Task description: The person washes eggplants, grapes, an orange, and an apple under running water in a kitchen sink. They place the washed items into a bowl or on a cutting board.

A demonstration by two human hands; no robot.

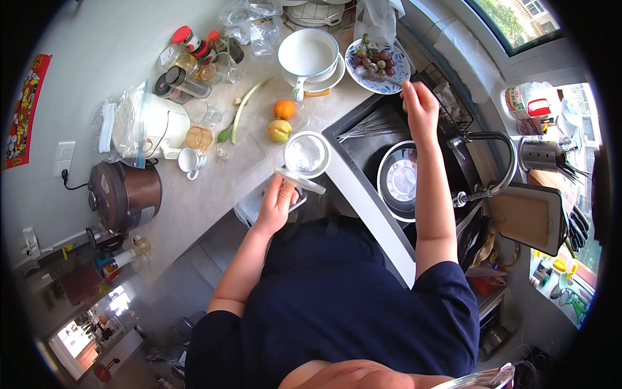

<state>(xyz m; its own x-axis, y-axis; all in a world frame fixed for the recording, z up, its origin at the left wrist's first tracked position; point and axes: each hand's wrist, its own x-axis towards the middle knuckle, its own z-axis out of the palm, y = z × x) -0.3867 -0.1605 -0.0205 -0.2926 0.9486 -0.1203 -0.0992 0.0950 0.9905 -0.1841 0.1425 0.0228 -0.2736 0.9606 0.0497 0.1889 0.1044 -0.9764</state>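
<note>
My left hand (pixel 278 202) is closed on the rim of a round, pale lid (pixel 303 181), held tilted at the counter's edge. Just beyond it stands a round white container (pixel 307 154) with a shiny, whitish inside. My right hand (pixel 421 107) is raised by the far corner of the sink, fingers closed round the handle end of a metal spoon (pixel 366 73). The spoon's bowl lies over a blue-patterned plate (pixel 403 59) with a bunch of grapes (pixel 376 63). I cannot tell whether the spoon touches the plate.
In the dark sink (pixel 350 123) sits a round pan (pixel 383 170) under a curved faucet (pixel 508 146). An orange (pixel 284 109), a yellow-green fruit (pixel 280 131), a green onion (pixel 245 107) and a white pot (pixel 308 52) occupy the counter. A brown rice cooker (pixel 129 194) stands left.
</note>
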